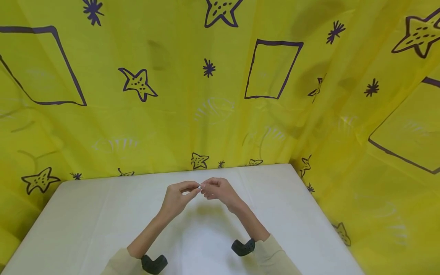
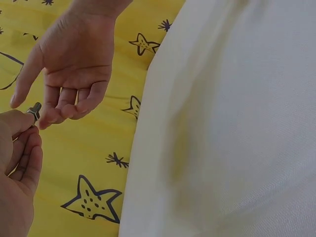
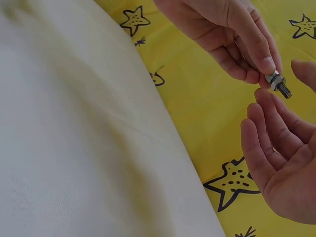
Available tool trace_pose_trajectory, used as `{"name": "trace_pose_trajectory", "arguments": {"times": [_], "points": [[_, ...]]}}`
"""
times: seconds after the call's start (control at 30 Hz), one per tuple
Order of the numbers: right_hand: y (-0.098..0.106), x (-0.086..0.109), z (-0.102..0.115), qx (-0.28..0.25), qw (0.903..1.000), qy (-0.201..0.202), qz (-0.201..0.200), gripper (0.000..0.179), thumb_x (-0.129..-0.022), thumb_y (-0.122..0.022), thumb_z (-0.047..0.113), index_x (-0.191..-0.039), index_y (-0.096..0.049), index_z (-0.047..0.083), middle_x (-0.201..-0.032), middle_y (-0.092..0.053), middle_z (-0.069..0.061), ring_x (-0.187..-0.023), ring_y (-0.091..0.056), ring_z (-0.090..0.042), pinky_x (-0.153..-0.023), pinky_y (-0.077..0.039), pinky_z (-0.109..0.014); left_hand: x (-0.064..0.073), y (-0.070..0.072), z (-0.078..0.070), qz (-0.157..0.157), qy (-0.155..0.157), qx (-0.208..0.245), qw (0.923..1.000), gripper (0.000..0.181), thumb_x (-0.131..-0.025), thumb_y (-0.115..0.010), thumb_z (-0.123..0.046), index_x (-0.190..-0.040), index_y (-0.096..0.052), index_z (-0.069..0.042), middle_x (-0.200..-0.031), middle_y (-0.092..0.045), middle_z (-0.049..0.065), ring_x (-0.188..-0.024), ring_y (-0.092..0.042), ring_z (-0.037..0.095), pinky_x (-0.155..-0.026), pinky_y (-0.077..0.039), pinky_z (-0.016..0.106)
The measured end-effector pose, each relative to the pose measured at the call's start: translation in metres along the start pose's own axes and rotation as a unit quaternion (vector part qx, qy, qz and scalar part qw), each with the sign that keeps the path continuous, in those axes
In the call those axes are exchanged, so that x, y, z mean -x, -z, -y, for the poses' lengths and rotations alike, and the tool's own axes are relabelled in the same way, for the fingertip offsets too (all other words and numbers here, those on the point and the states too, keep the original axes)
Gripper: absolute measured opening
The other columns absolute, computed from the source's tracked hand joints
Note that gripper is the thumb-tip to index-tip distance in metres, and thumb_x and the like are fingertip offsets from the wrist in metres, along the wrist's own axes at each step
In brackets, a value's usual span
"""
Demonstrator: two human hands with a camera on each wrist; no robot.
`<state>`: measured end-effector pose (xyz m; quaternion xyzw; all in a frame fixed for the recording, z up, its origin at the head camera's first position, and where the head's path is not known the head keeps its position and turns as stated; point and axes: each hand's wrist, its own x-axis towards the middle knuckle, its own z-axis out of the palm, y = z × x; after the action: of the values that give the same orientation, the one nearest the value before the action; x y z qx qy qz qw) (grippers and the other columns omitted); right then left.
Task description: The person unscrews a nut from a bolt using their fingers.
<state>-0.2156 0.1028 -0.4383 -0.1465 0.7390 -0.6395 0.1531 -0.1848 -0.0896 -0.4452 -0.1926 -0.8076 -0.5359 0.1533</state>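
Note:
My left hand (image 1: 174, 198) pinches a small metal bolt (image 3: 285, 91) between thumb and fingertips, held up above the white table. A nut (image 3: 276, 82) sits on the bolt, whose threaded end sticks out toward my right hand (image 3: 289, 153). That hand is beside the bolt, its fingers loosely bent and its thumb apart from them, gripping nothing. In the left wrist view the bolt's end shows in the gap between the right thumb (image 2: 24, 81) and fingertips. The bolt's head is mostly hidden by the left fingertips.
A white-covered table (image 1: 137, 221) spreads beneath both hands. Yellow curtains (image 1: 172, 126) with dark stars and rectangles hang along its far and right edges. Each forearm wears a dark wrist mount (image 1: 243, 247) near the sleeve.

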Motion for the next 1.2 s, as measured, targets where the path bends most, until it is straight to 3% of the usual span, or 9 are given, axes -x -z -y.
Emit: {"name": "trace_pose_trajectory", "arguments": {"times": [0.07,0.17,0.33,0.6,0.73,0.9,1.07,1.2], "points": [[-0.0006,-0.0005,0.0001,0.002,1.0,-0.003,-0.008,0.033,-0.097,-0.067,0.03,-0.101,-0.071,-0.002,-0.084,-0.07,-0.006,-0.081,-0.067,-0.025,-0.078,-0.059,-0.034,0.0,-0.0001,-0.0005,0.0,0.006,-0.001,1.0,0.012,-0.086,-0.077,0.0,-0.097,-0.077,-0.004,-0.091,-0.074,0.001,-0.083,-0.07,0.016,-0.082,-0.059,0.035],[-0.0005,-0.001,-0.0006,0.002,0.9999,-0.001,-0.014,0.031,-0.097,-0.067,0.028,-0.097,-0.072,-0.002,-0.081,-0.069,-0.005,-0.08,-0.068,-0.027,-0.077,-0.059,-0.033,0.0005,-0.0002,-0.0002,0.001,0.008,-0.001,1.0,0.013,-0.086,-0.076,0.0,-0.098,-0.077,-0.004,-0.092,-0.074,0.002,-0.083,-0.07,0.016,-0.083,-0.058,0.035],[0.0017,-0.0017,-0.0033,-0.005,0.9999,0.011,-0.003,0.024,-0.096,-0.068,0.019,-0.105,-0.071,-0.002,-0.093,-0.071,-0.007,-0.094,-0.066,-0.036,-0.085,-0.057,-0.035,0.0005,0.0001,0.0,0.001,0.001,0.002,1.0,0.013,-0.086,-0.076,0.001,-0.098,-0.077,-0.004,-0.092,-0.074,0.001,-0.083,-0.07,0.016,-0.082,-0.059,0.036],[0.0029,0.0002,-0.0023,-0.01,0.9987,0.048,0.01,0.018,-0.092,-0.07,0.005,-0.109,-0.068,-0.003,-0.101,-0.071,-0.006,-0.093,-0.067,-0.021,-0.09,-0.054,-0.035,0.0006,-0.0002,0.001,-0.001,-0.003,0.008,1.0,0.013,-0.086,-0.076,0.001,-0.098,-0.077,-0.004,-0.093,-0.074,0.002,-0.084,-0.071,0.017,-0.082,-0.059,0.035],[0.0023,0.0017,-0.0008,-0.02,0.9985,0.05,0.011,0.021,-0.092,-0.069,0.002,-0.111,-0.065,-0.004,-0.102,-0.071,-0.007,-0.092,-0.067,-0.02,-0.089,-0.055,-0.035,0.0012,0.0001,0.0003,-0.004,0.001,0.01,0.9999,0.013,-0.086,-0.076,0.001,-0.098,-0.077,-0.003,-0.093,-0.074,0.003,-0.085,-0.071,0.018,-0.083,-0.059,0.036],[0.0018,0.0028,-0.0003,-0.015,0.9996,0.025,-0.004,0.028,-0.094,-0.07,0.01,-0.118,-0.064,-0.003,-0.107,-0.071,-0.013,-0.095,-0.066,-0.028,-0.088,-0.056,-0.035,0.0011,0.0005,-0.0006,-0.008,0.0,0.01,0.9999,0.013,-0.085,-0.077,0.001,-0.098,-0.077,-0.003,-0.093,-0.074,0.003,-0.085,-0.071,0.019,-0.083,-0.059,0.037],[0.0022,0.0021,-0.0005,0.003,0.9999,0.008,-0.011,0.027,-0.095,-0.069,0.021,-0.109,-0.071,-0.002,-0.098,-0.072,-0.012,-0.095,-0.065,-0.036,-0.084,-0.057,-0.035,0.0008,0.0002,0.0007,-0.006,-0.002,0.014,0.9999,0.013,-0.086,-0.077,0.0,-0.098,-0.077,-0.004,-0.093,-0.074,0.002,-0.084,-0.071,0.017,-0.083,-0.058,0.036],[0.0025,0.0023,-0.0009,0.005,0.9999,0.014,-0.003,0.02,-0.095,-0.07,0.017,-0.106,-0.072,0.0,-0.097,-0.072,-0.011,-0.096,-0.065,-0.038,-0.084,-0.057,-0.034,0.0009,-0.0001,0.0008,-0.005,-0.003,0.016,0.9998,0.013,-0.086,-0.077,0.0,-0.097,-0.077,-0.005,-0.092,-0.074,0.001,-0.084,-0.07,0.017,-0.083,-0.058,0.035]]}}
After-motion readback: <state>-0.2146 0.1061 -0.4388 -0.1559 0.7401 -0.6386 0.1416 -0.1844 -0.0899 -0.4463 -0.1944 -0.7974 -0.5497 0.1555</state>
